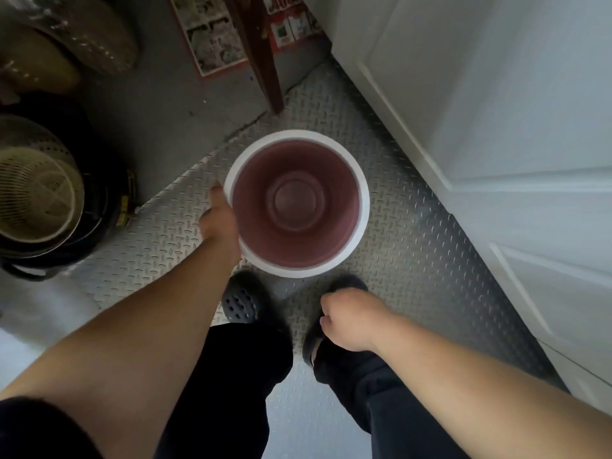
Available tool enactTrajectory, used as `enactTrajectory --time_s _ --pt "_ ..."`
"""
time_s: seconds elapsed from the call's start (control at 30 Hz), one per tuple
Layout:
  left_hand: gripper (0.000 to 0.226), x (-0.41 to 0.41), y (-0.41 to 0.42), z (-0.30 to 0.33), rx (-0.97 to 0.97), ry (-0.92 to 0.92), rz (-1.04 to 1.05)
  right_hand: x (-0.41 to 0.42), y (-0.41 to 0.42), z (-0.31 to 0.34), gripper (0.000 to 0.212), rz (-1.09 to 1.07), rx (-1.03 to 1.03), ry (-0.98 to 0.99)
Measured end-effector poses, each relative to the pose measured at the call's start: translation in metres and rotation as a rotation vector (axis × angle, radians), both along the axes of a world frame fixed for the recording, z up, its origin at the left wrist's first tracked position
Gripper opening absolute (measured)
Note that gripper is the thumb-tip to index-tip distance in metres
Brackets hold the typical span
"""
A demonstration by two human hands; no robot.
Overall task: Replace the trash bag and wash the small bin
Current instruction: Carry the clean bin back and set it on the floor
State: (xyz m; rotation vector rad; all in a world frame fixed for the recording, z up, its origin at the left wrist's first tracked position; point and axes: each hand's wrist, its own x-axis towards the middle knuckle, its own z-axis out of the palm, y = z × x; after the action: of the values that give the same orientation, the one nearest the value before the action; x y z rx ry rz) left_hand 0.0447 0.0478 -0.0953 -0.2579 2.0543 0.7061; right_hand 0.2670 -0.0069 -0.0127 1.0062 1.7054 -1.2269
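Bag's out, so the small bin (296,207) sits bare just beside the white door (496,127), left hand (218,217) gripping its rim, right hand (351,321) loosely curled, empty; washing and rebagging remain.

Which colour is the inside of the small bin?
Dull reddish-brown inside the small bin, under a white rim, seen in the head view.
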Motion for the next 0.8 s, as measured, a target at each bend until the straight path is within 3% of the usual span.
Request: enactTrajectory --time_s 0.1,0.3,0.43,0.6,0.8 --pt "0.073 -0.001 -0.003 -0.002 -0.019 -0.005 -0.062 -0.001 0.003 -0.001 0.013 0.006 0.005 0.005" --pt "0.057 -0.010 0.002 0.003 -0.073 0.094 -0.132 0.000 0.004 0.001 0.016 -0.006 0.055 0.010" --pt "0.045 -0.024 -0.021 0.030 -0.281 0.202 -0.509 -0.002 0.000 0.023 0.022 -0.062 0.121 0.008" --pt "0.021 -0.022 -0.082 0.130 -0.319 0.083 -0.959 -0.007 -0.011 0.093 0.020 -0.067 0.120 -0.028" --pt "0.018 -0.012 -0.142 0.306 -0.317 -0.003 -1.109 -0.009 -0.015 0.225 0.028 -0.046 0.085 -0.020"
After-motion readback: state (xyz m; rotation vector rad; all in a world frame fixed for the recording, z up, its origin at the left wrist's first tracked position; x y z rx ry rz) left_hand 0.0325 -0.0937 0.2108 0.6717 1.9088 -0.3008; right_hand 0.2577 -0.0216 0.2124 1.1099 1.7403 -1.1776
